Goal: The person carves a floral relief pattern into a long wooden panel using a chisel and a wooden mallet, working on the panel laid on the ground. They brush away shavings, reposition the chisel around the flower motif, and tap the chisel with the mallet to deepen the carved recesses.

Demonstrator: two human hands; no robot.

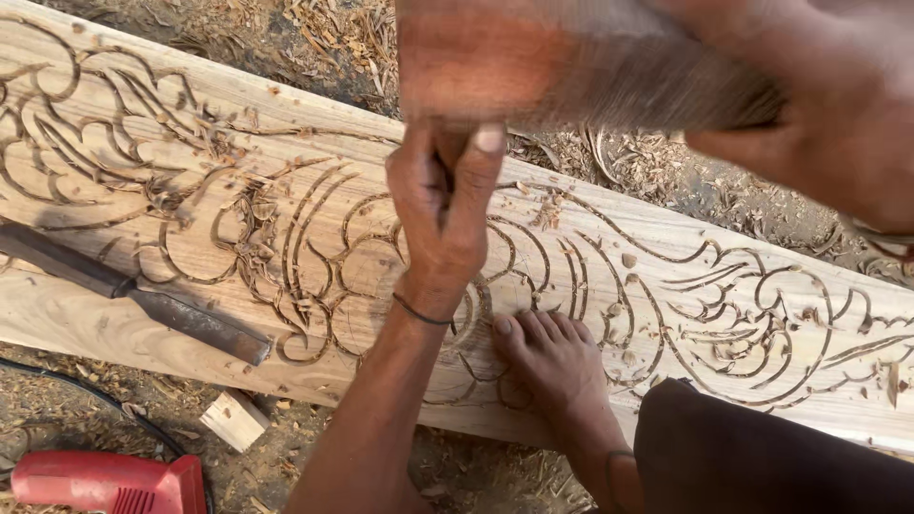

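A chisel handle is gripped in the left hand, fingers wrapped tight around it, over the carved plank; the blade itself is hidden beneath the fist. Just above, a blurred wooden mallet is clutched in the right hand, almost touching the handle's top. A bare foot is planted on the plank's near edge, right beside the wrist. Open carved surface is left to either side. A spare chisel is laid well left, a red power tool on the chip-strewn ground below.
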